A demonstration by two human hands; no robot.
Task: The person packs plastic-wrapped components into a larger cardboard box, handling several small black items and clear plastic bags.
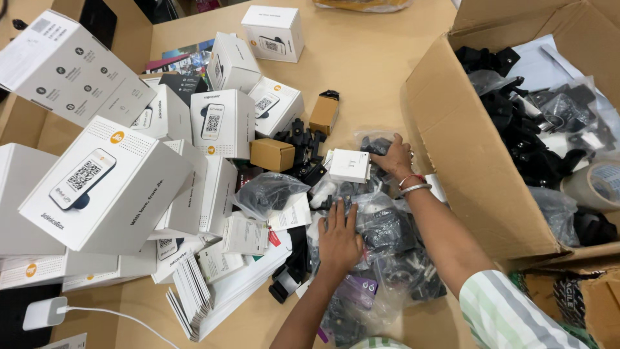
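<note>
Head view: left hand [338,240] fingers flat on bagged black parts [387,226]; right hand [395,157] fingers spread on another bag [374,143].

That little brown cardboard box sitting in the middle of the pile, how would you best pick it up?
Take the small brown box from above, pinching its two long side faces. It lies flat with its top face bare and nothing stacked on it. White cartons crowd its left and far sides and black parts lie to its right, so a sideways approach looks cramped. Both the left hand and right hand rest on bagged parts nearby.
</note>
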